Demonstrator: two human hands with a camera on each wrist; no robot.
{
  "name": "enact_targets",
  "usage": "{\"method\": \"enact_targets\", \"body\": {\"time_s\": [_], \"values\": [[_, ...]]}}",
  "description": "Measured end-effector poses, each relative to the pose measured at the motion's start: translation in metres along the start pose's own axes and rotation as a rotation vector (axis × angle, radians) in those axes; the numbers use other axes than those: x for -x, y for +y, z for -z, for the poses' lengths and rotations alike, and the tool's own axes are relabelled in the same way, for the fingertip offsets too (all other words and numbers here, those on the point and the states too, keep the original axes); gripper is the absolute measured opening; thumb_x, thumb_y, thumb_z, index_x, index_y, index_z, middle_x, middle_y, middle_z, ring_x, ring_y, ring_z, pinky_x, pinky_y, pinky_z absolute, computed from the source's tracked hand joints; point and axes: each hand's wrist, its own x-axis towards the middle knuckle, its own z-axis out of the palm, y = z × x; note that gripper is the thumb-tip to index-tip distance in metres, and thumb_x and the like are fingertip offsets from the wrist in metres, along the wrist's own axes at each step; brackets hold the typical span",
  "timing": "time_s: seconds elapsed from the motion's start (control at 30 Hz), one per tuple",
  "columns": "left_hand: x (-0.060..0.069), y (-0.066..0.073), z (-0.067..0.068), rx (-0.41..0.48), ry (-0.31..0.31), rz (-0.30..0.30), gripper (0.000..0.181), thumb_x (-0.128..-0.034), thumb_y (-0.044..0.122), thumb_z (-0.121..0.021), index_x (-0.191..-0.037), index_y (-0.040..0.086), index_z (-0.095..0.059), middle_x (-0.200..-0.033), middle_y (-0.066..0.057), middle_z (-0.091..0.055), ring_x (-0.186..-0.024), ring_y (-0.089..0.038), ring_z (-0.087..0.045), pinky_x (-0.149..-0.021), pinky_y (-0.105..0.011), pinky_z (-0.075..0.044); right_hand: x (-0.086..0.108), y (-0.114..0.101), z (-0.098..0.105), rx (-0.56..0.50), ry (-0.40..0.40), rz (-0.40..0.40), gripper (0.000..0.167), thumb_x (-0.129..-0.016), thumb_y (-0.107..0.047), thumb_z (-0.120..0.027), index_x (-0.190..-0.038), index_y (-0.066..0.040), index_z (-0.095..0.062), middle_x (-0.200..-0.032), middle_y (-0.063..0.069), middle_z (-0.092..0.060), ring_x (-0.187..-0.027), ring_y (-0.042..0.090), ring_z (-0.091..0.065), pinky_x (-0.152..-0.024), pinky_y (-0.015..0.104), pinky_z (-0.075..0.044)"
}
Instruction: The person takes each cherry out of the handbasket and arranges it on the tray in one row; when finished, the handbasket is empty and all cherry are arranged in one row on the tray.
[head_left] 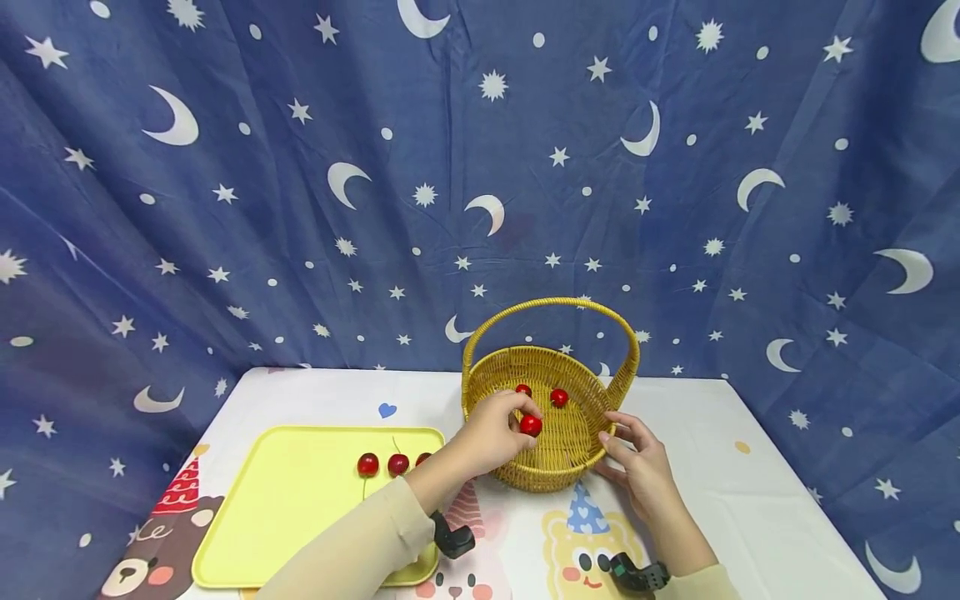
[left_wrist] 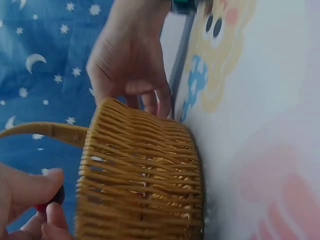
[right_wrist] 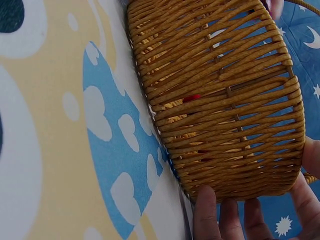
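My left hand (head_left: 495, 433) pinches a red cherry (head_left: 531, 425) over the near left part of the woven basket (head_left: 555, 478). In the left wrist view the cherry (left_wrist: 54, 198) sits between thumb and fingers, beside the basket's rim. My right hand (head_left: 637, 458) holds the basket's right side, its thumb at the rim and the other fingers (right_wrist: 206, 212) against the outer wall. Two more cherries lie in the basket, one toward the back (head_left: 523, 389) and another to its right (head_left: 559, 397).
A yellow tray (head_left: 292, 492) stands at the left, with several cherries (head_left: 367, 465) near its right side, partly behind my left arm. The basket's tall handle (head_left: 551, 302) arches above it. A patterned cloth covers the table, and a blue starry curtain (head_left: 420, 250) hangs behind.
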Motion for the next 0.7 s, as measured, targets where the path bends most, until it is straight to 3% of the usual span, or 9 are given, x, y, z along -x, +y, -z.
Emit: {"method": "enact_targets", "body": {"time_s": [0.1, 0.23, 0.47, 0.57, 0.7], "values": [[0.025, -0.003, 0.014, 0.030, 0.065, 0.006, 0.031, -0.0850, 0.003, -0.087, -0.106, 0.022, -0.076, -0.102, 0.006, -0.065, -0.078, -0.010, -0.060, -0.069, -0.023, -0.053, 0.001, -0.001, -0.001, -0.009, -0.007, 0.007, 0.049, -0.106, -0.012, -0.066, -0.152, -0.006, -0.050, -0.144, 0.018, -0.044, -0.109, 0.018, -0.069, -0.085, 0.036, -0.066], [0.058, -0.010, 0.044, 0.062, 0.133, 0.048, 0.033, -0.0851, -0.002, -0.085, -0.107, 0.021, -0.076, -0.105, 0.002, -0.067, -0.085, -0.014, -0.065, -0.072, -0.025, -0.058, 0.003, -0.001, -0.005, -0.010, -0.026, 0.009, 0.052, -0.106, -0.013, -0.067, -0.153, -0.005, -0.048, -0.147, 0.020, -0.045, -0.112, 0.019, -0.069, -0.086, 0.037, -0.066], [0.109, -0.046, 0.113, 0.030, 0.254, 0.246, 0.033, -0.0845, -0.007, -0.084, -0.110, 0.013, -0.076, -0.112, -0.006, -0.069, -0.087, -0.017, -0.072, -0.070, -0.025, -0.060, 0.003, -0.001, -0.003, 0.014, -0.009, 0.001, 0.050, -0.107, -0.014, -0.066, -0.154, -0.009, -0.049, -0.149, 0.019, -0.045, -0.112, 0.019, -0.068, -0.086, 0.036, -0.066], [0.126, -0.068, 0.136, -0.050, 0.252, 0.322, 0.033, -0.0875, -0.001, -0.083, -0.118, 0.011, -0.076, -0.116, -0.007, -0.071, -0.093, -0.020, -0.069, -0.068, -0.026, -0.057, 0.002, -0.002, -0.001, 0.016, -0.012, -0.004, 0.051, -0.107, -0.014, -0.066, -0.154, -0.010, -0.049, -0.150, 0.018, -0.044, -0.113, 0.018, -0.068, -0.086, 0.036, -0.066], [0.145, -0.095, 0.149, -0.146, 0.219, 0.410, 0.036, -0.0894, 0.005, -0.083, -0.125, 0.011, -0.076, -0.106, -0.006, -0.073, -0.083, -0.018, -0.064, -0.063, -0.027, -0.049, 0.002, -0.001, 0.001, 0.014, -0.005, -0.007, 0.050, -0.107, -0.013, -0.066, -0.154, -0.010, -0.049, -0.150, 0.018, -0.044, -0.114, 0.018, -0.068, -0.086, 0.036, -0.066]]}}
